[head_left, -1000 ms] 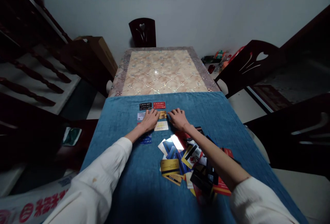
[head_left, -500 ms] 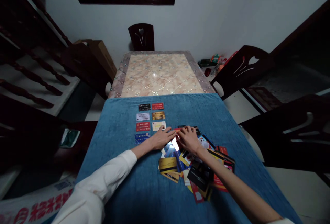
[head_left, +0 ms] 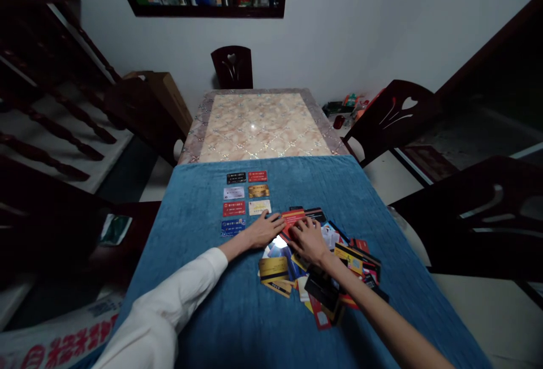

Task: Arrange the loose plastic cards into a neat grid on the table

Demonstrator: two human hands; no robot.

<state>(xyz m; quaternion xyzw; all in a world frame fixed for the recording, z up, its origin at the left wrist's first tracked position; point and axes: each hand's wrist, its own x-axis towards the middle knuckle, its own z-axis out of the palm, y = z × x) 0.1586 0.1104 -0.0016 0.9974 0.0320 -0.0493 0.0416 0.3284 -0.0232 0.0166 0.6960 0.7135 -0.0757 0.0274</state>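
Observation:
A red card shows its face between my two hands, at the upper left of a loose pile of cards. My right hand is curled over the card's lower right part, fingers bent on it. My left hand reaches in from the left with fingers stretched out, fingertips at the card's left edge. Below my hands lie a gold card and a black card. To the left, several cards form two columns, among them a blue card and a white card.
A blue cloth covers the near part of the table; a patterned tablecloth shows beyond it. Dark wooden chairs, including one at the far end, surround the table. A printed white sack lies at lower left.
The red card, tilted and mostly covered before, now shows its face more flatly. My right hand has shifted slightly down, baring more of it. The whole view has moved a little.

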